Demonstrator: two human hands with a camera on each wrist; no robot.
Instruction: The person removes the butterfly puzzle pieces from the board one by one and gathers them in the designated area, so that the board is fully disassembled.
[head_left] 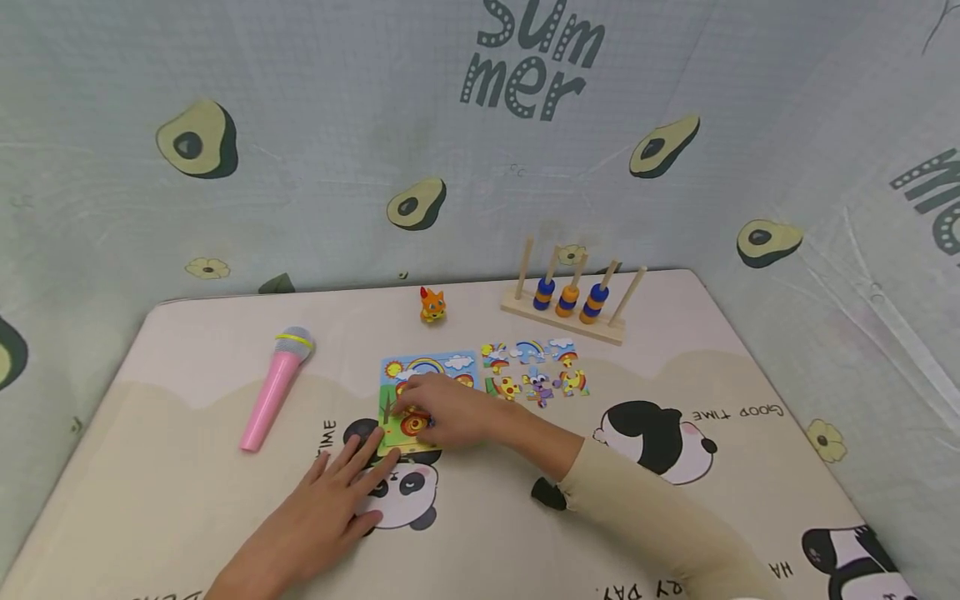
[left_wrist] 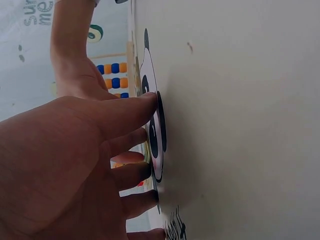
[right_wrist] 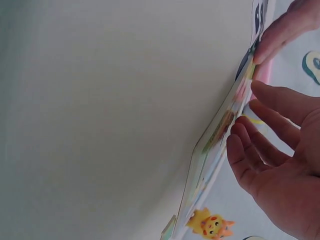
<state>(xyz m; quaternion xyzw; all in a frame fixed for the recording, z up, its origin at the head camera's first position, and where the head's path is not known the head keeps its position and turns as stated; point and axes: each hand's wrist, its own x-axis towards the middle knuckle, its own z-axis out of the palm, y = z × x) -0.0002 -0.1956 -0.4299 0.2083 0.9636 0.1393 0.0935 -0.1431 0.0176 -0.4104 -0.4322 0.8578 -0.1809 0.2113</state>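
A colourful jigsaw puzzle board with a sun, rainbow and animals lies mid-table. My right hand is over it, its loosely bent fingertips right at the board's printed face and partly covering the picture. Nothing shows gripped between thumb and fingers. Spread flat on the tablecloth, my left hand has its fingertips at the board's lower left corner; the left wrist view shows its fingers apart and holding nothing. Several loose puzzle pieces lie in two rows just right of the board.
A pink toy microphone lies to the left. Behind the board stands a small orange animal figure. At the back right is a wooden peg rack with blue and orange beads. A printed cloth wall borders the table's far edge.
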